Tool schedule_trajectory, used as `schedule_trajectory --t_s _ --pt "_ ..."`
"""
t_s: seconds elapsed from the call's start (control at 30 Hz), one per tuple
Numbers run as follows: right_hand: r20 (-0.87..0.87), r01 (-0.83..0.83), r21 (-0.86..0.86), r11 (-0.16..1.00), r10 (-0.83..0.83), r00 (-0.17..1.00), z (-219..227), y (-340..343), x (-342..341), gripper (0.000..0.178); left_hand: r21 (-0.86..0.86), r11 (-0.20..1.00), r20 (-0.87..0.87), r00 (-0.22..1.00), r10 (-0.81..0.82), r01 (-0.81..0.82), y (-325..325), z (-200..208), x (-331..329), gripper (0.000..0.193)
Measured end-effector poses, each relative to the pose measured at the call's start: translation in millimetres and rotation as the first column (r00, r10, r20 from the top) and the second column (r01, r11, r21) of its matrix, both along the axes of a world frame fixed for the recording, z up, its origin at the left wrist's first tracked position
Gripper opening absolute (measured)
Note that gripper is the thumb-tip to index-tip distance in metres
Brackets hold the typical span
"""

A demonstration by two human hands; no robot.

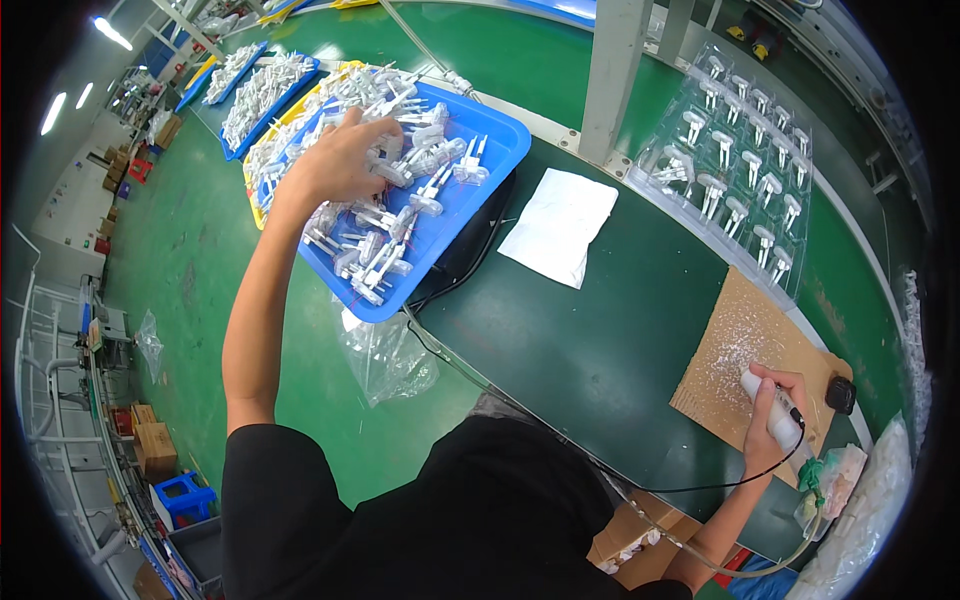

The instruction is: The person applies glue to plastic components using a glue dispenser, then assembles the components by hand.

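Note:
My left hand (345,160) reaches into a blue tray (490,245) on the left, its fingers curved and spread apart among the parts. Heaped there are small white plastic parts (425,200) with clear housings, pale prongs and thin red wires. At the lower right, my right hand (775,410) is closed around a white cylindrical hand tool (782,420) with a black cable. The tool's tip points down over a brown cardboard sheet (720,375), which is strewn with white shavings.
A white paper sheet (560,225) lies mid-table. A clear blister tray (745,170) holding several white parts stands at the back right, past a metal post (612,90). A small black object (840,395) sits on the cardboard's right edge. The black cable (690,489) crosses the table's front.

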State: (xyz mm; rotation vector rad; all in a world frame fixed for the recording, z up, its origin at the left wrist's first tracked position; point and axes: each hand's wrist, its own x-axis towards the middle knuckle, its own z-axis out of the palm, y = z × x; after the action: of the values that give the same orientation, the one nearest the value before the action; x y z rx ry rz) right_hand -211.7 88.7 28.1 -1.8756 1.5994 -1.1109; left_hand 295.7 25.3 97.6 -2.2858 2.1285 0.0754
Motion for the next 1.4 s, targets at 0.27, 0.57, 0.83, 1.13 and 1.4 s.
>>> schedule_trajectory --t_s 0.27,0.57,0.83,1.13,1.4 --pt "0.012 0.02 -0.001 1.0 -0.02 1.0 -1 -1 1 0.01 -0.158 0.985 -0.241 0.965 -0.104 0.067 -1 4 33 0.033" --pt "0.014 0.013 -0.018 1.0 -0.013 1.0 -3 -1 -4 0.011 -0.169 0.975 -0.699 0.715 -0.017 -0.143 11 44 31 0.023" --pt "0.052 0.028 -0.044 0.999 -0.026 0.998 -5 -1 -4 0.008 -0.431 0.893 -0.613 0.684 -0.396 0.131 23 54 -89 0.025" --pt "0.072 0.024 -0.087 0.996 -0.018 0.997 -5 -4 -6 0.005 -0.196 0.847 -0.492 0.698 -0.52 0.494 -24 -48 -242 0.033" --pt "0.074 0.031 -0.102 0.994 -0.023 0.997 -5 -6 -9 0.005 -0.29 0.781 -0.546 0.575 -0.609 0.553 -51 -63 -240 0.069"
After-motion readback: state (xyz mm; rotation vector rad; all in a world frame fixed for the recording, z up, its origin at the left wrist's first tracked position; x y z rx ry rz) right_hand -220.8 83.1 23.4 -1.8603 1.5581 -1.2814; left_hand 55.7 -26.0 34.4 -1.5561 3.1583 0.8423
